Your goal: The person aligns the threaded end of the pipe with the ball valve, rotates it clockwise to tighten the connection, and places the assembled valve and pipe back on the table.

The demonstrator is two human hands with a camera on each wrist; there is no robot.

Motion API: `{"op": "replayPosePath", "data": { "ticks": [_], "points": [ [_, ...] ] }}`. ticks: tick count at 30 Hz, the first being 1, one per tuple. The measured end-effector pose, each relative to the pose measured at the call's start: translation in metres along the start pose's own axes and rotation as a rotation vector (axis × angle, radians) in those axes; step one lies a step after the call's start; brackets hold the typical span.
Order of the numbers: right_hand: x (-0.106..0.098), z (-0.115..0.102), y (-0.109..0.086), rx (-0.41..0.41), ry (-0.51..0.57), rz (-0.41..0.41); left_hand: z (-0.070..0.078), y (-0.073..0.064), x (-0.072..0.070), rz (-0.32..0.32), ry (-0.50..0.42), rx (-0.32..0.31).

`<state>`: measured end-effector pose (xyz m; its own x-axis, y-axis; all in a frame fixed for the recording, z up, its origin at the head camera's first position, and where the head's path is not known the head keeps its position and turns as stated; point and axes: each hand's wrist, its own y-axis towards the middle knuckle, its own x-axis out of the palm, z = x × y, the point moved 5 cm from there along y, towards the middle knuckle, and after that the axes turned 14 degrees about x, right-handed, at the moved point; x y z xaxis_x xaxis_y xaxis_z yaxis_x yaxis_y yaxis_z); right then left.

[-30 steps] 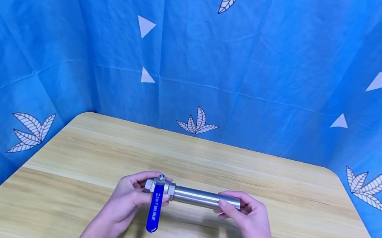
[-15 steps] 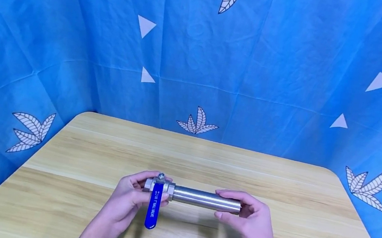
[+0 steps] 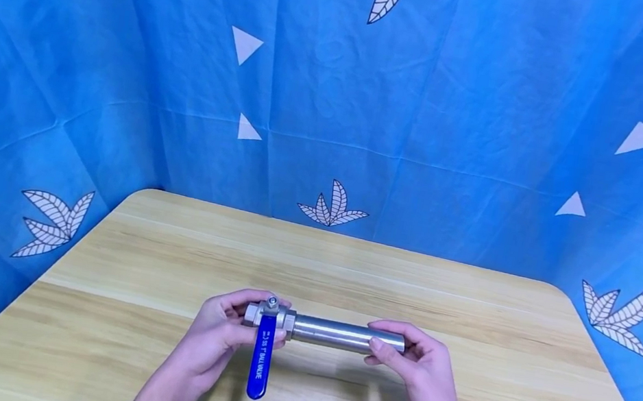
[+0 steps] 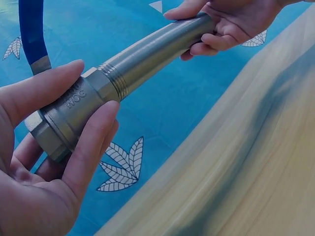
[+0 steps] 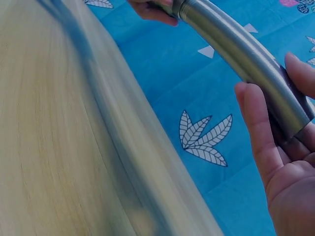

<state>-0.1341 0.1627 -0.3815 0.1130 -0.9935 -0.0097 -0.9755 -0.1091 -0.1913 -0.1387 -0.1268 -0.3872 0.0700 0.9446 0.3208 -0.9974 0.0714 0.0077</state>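
Note:
A steel ball valve (image 4: 76, 105) with a long blue lever (image 3: 260, 365) is held up over the table by my left hand (image 3: 204, 342). Its thumb and fingers wrap the valve body from the left, and the lever points toward me. A smooth steel pipe (image 3: 333, 333) runs out of the valve's right end, with several rings of thread (image 4: 115, 78) showing at the joint. My right hand (image 3: 426, 375) grips the pipe's free end, thumb on the near side and fingers on the far side. In the right wrist view the pipe's plain end (image 5: 298, 125) lies between thumb and fingers.
A light wooden table (image 3: 164, 253) with rounded far corners lies under the hands. Blue cloth (image 3: 340, 78) printed with white leaves and triangles hangs close behind it and on both sides.
My right thumb dropped to the pipe's lower edge half a second ago and is now back higher on its near side. The lever's tip dips slightly lower. My left hand keeps its grip.

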Motion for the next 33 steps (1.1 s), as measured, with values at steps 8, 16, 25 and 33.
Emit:
{"op": "replayPosePath", "data": {
  "ticks": [8, 16, 25, 33],
  "points": [
    [0.004, -0.004, -0.002, -0.160, 0.002, -0.150, 0.000, 0.000, -0.003, 0.029, -0.052, 0.000],
    [0.005, -0.010, -0.005, -0.222, -0.055, -0.089, -0.001, 0.000, -0.002, 0.024, -0.056, -0.016],
    [0.001, -0.004, -0.002, -0.015, -0.031, -0.009, 0.001, 0.001, -0.001, -0.002, -0.038, -0.009],
    [0.003, -0.002, 0.001, 0.032, 0.031, -0.076, 0.001, 0.000, 0.001, 0.006, -0.028, -0.017]
  ]
}}
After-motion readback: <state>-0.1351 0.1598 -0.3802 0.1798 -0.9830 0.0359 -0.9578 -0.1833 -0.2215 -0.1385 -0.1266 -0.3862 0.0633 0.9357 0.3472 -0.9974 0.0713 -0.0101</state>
